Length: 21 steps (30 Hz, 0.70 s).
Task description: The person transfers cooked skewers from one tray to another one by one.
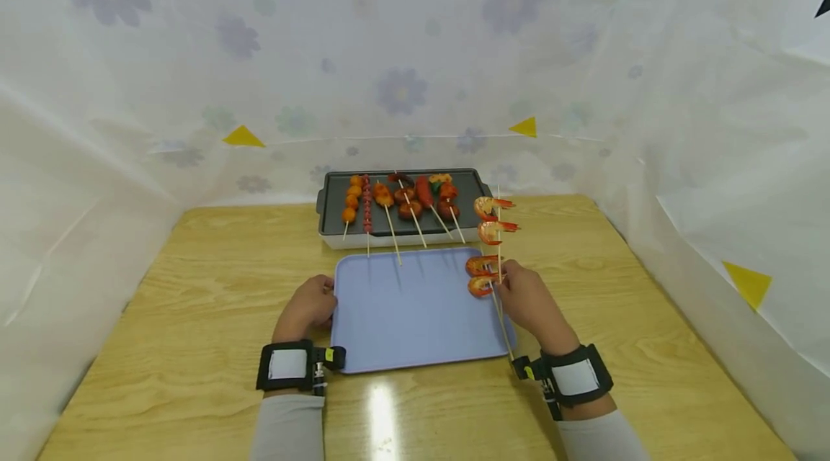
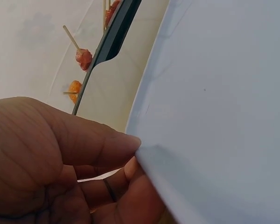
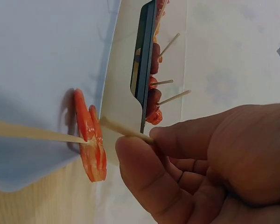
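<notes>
My left hand grips the left edge of a pale blue-lavender tray; in the left wrist view the thumb lies on the rim and the fingers curl beneath it. At the tray's right side, my right hand pinches the stick of a shrimp skewer between thumb and fingers. Two orange shrimp on that skewer stand up above the hand. A second shrimp skewer lies along the tray's right edge, its stick pointing toward me. The right wrist view shows its shrimp up close against the tray.
Behind the tray sits a dark grill pan on a white base, with several skewers of balls, meat, sausage and vegetables. Their sticks overhang its front edge. The wooden table is bordered by pale flower-patterned sheeting at the back and sides.
</notes>
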{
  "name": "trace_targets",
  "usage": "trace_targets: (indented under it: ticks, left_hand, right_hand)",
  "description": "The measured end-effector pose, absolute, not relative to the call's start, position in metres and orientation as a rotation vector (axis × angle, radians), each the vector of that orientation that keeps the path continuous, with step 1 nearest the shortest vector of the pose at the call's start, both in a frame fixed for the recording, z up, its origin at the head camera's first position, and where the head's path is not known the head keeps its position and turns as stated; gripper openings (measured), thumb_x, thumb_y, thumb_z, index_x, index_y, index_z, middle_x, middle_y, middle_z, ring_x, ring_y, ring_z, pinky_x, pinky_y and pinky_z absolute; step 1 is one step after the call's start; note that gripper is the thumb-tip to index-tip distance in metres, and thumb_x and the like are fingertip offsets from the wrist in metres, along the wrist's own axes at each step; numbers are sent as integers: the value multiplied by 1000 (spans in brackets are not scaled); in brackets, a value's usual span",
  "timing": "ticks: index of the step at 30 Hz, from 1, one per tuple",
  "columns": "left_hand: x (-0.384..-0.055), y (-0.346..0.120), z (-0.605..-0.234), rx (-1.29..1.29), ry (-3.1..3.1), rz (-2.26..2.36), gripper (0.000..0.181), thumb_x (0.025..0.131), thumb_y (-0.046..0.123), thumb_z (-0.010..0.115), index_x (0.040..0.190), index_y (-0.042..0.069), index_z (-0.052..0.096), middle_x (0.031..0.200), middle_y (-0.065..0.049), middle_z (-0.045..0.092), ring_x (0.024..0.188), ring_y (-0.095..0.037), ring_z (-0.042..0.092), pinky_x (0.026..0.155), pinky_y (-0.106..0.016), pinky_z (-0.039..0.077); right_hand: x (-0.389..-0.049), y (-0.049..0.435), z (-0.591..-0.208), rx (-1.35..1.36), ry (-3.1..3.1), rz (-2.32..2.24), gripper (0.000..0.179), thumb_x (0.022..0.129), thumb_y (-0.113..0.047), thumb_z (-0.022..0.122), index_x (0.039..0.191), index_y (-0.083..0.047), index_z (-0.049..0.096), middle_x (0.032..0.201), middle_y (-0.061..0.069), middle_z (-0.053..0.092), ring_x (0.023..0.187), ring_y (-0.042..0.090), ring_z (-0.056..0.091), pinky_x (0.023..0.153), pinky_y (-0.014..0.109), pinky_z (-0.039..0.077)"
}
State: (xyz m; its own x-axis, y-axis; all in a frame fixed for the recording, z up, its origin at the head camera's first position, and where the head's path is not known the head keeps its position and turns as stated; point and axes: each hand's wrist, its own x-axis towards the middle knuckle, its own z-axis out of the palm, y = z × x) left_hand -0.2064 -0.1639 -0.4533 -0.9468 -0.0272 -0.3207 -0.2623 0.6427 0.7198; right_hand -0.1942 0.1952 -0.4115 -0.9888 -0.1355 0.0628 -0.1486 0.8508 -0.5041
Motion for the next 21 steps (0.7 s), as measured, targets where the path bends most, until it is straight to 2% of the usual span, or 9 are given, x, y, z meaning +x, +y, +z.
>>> trace_targets:
  ticks: [9,14,21]
  left_hand:
    - [-207,-166,-451,-233,2566,1227,42,86,5,46,127,-4,45,87,-14,56,66,-22,56,53,-30,47]
    - [-206,-166,-453,-240,2552,1239,43,87,5,46,129,-3,44,86,-13,55,66,-21,56,53,-30,47]
    - [-206,-165,-451,-235,2541,1256,43,87,5,46,129,-3,43,87,-14,55,65,-21,56,53,-30,47]
  right_hand:
    - [-180,195,-419,280,-3002,722,17,87,-4,56,102,4,55,59,1,46,49,13,42,42,28,35]
    - [-172,189,-420,301,-3021,702,25,85,-3,58,108,5,56,60,0,48,49,12,43,43,27,36]
    - [-164,185,-427,297,-3076,691,14,83,-1,58,97,1,56,59,0,45,50,12,40,44,27,34]
